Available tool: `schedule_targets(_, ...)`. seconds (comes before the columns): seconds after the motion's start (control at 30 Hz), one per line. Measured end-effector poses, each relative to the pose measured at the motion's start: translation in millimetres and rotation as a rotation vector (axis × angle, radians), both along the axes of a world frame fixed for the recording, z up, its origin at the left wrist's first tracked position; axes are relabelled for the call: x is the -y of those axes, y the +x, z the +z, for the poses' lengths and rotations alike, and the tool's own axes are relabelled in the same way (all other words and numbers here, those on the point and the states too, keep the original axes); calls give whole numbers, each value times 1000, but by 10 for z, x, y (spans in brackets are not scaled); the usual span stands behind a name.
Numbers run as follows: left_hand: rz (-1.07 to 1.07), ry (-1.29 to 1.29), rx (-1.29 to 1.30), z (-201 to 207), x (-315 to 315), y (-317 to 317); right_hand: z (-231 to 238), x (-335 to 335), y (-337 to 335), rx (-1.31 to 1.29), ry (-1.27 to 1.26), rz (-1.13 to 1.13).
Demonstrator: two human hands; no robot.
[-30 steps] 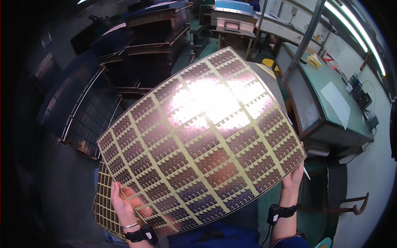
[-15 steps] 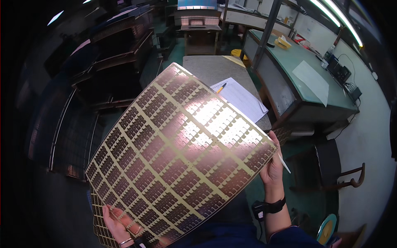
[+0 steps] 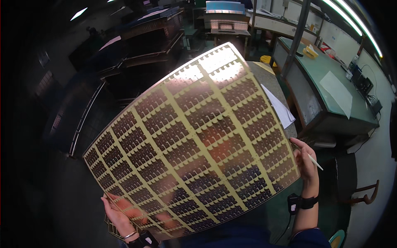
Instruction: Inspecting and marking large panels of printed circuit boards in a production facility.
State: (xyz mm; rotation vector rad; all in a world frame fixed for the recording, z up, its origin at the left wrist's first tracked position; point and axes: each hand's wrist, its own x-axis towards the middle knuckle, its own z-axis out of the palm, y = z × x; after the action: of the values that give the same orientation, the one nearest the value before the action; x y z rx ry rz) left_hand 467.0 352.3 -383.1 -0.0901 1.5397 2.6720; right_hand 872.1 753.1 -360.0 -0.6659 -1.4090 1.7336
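A large printed circuit board panel (image 3: pixel 192 130), copper-brown with a pale yellow-green grid of repeated patterns, is held up at a tilt between my two hands. My left hand (image 3: pixel 120 217) grips its lower left edge, with the fingers partly behind it. At the lower right corner, my right hand (image 3: pixel 307 165) is closed on the edge and also keeps a thin white pointed stick (image 3: pixel 315 162) between its fingers. Bright glare covers the panel's top corner. Beneath my left hand shows the edge of another patterned panel (image 3: pixel 113 230); what supports it is hidden.
Behind the panel, a grey table (image 3: pixel 271 78) bears white paper sheets (image 3: pixel 279 107). To the right stands a green-topped bench (image 3: pixel 306 70) with a translucent sheet (image 3: pixel 337 93) and a yellow box (image 3: pixel 310 51). A dark chair (image 3: pixel 345 177) is at right. Dark racks (image 3: pixel 144 37) stand at left.
The panel has turned and tilted, its top corner moving up and right, and the glare has shifted to that corner. Both hands keep their hold. My view has swung left.
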Motion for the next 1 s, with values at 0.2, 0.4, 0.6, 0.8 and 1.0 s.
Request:
schedule_targets(0.2,-4,54,-342,354,112,-28,183,-37,-118,79,334,-168)
schedule_targets(0.4,-1040,313,-560,592,415,-801,346,-71,-266,-171,269,-296)
schedule_targets(0.6,-1069,478,-158,218,-84,354,312,-66,-355,-424,-276,-159)
schedule_targets(0.8,-872,562,162,700,-321,194,311,75,-555,-783,-796,80)
schedule_targets(1.0,-813,558,141,653,-459,372,104,169,-362,-265,-660,124)
